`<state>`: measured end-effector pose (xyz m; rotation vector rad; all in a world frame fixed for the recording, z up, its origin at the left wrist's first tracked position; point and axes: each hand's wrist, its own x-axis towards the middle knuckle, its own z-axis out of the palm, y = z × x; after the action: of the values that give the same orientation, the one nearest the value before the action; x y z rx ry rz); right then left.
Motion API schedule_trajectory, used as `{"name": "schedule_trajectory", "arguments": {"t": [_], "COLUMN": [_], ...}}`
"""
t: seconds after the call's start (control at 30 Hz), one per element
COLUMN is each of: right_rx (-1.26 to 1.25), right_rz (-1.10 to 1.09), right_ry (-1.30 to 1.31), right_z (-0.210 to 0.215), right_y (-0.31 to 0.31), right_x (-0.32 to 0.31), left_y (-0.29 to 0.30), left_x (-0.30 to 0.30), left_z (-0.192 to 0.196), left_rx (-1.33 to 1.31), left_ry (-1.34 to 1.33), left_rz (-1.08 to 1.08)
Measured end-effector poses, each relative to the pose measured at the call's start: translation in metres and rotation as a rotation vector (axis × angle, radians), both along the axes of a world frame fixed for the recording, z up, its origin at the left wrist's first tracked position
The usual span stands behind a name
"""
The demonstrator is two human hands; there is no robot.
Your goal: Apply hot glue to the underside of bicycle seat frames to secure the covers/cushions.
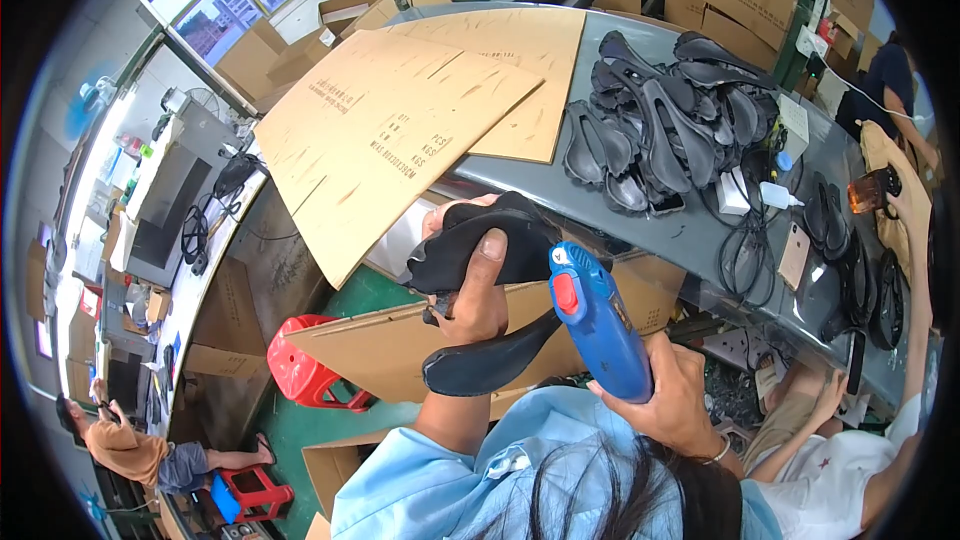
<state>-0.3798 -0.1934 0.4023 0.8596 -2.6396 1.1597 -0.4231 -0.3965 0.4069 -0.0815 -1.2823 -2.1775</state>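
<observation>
In front of my body, my left hand [478, 305] grips a black bicycle saddle [515, 240], its thumb pressed on the surface. A long, tapered black lobe [490, 360] hangs below that hand; whether it belongs to the same saddle I cannot tell. My right hand [675, 395] is wrapped round a blue handheld tool [605, 330] with a red button. The tool's upper end stands close to the saddle's right side; its working tip is hidden. Beyond, on the grey table [520, 185], lies a pile of black saddles [665, 115].
Flat cardboard sheets [400, 120] cover the table's left part. Cables [745, 250], a white bottle [778, 196] and a phone [794, 258] lie to the right. There, a co-worker's hand holds an orange-and-black tool [872, 190]. A red stool [310, 365] stands on the green floor.
</observation>
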Motion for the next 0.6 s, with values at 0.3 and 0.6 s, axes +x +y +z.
{"name": "schedule_trajectory", "arguments": {"t": [0.3,0.6], "right_rx": [0.037,0.084], "right_rz": [-0.017,-0.037], "right_ry": [0.073,0.179], "right_z": [0.0,0.0], "right_y": [-0.001,-0.001], "right_x": [0.0,0.002], "left_y": [-0.009,-0.023], "left_x": [0.005,0.009], "left_z": [0.006,0.031], "left_rx": [-0.224,-0.405], "left_ry": [-0.067,-0.273], "left_rz": [-0.069,-0.307]}}
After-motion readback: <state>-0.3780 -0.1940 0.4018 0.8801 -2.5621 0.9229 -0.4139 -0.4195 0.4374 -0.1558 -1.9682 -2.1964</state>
